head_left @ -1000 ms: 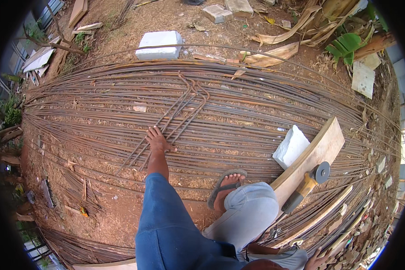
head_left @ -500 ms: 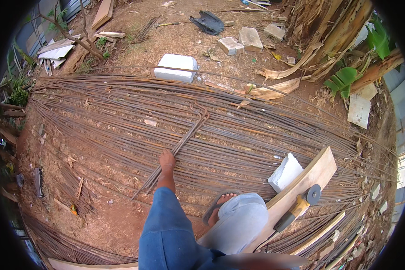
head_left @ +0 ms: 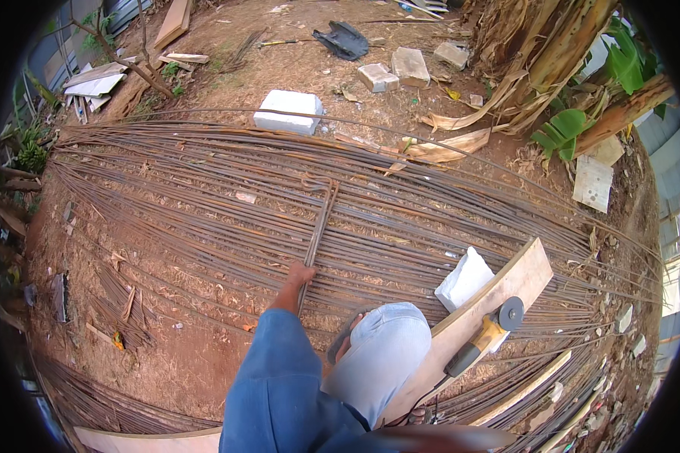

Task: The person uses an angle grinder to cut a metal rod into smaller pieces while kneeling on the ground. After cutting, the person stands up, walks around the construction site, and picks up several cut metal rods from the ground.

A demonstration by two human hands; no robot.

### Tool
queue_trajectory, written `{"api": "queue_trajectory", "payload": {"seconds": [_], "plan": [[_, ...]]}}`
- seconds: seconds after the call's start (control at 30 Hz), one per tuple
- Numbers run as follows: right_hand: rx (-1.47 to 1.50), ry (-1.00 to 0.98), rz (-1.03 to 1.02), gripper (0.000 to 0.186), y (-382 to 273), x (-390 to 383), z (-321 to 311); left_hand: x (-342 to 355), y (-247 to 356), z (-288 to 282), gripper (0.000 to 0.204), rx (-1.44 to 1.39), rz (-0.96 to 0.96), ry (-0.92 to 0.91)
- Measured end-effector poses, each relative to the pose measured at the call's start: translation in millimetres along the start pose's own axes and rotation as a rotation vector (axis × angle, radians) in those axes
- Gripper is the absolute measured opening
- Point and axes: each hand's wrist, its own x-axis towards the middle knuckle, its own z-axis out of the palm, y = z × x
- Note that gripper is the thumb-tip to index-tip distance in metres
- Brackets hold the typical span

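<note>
My left hand (head_left: 302, 273), in a blue sleeve, is closed around a few thin steel rebar rods (head_left: 321, 226) with bent, hooked far ends. They point away from me, crossing over many long, rusty rebars (head_left: 204, 192) that run left to right near the ground. My right hand cannot be seen; a blurred brown shape at the lower edge is too smeared to name. Right of my bent knee, an angle grinder (head_left: 485, 338) with a dark disc rests on a wooden plank (head_left: 523, 275).
A white block (head_left: 465, 279) stands beside the plank, another white block (head_left: 289, 112) at the far rebars. Farther back are grey bricks (head_left: 410, 68) and a black crumpled object (head_left: 341, 40). A thick trunk (head_left: 548, 53) rises at the far right. More rebars (head_left: 128, 400) lie near left.
My left hand has moved right with the bent rods, which now point more straight away from me. The view has shifted slightly; the grinder stays on the plank.
</note>
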Motion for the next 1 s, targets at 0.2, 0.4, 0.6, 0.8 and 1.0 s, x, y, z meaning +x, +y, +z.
{"api": "queue_trajectory", "payload": {"seconds": [0.2,0.4,0.6,0.8,1.0], "plan": [[0.085,-0.018,-0.014,0.065,6,2,-1,37,0,13,0.04,0.068,0.225,0.165],[0.177,-0.034,-0.013,0.059,19,6,3,25,-34,-12,0.041,0.119,0.269,0.356],[0.401,-0.074,0.034,0.055,-16,3,-9,-93,-72,-22,0.047,0.049,0.466,0.52],[0.123,-0.226,-0.012,0.052,-61,42,-20,-172,-89,-7,0.042,0.155,0.142,0.34],[0.565,-0.119,-0.036,0.051,-9,170,43,-197,-39,6,0.048,0.228,0.227,0.283]]}}
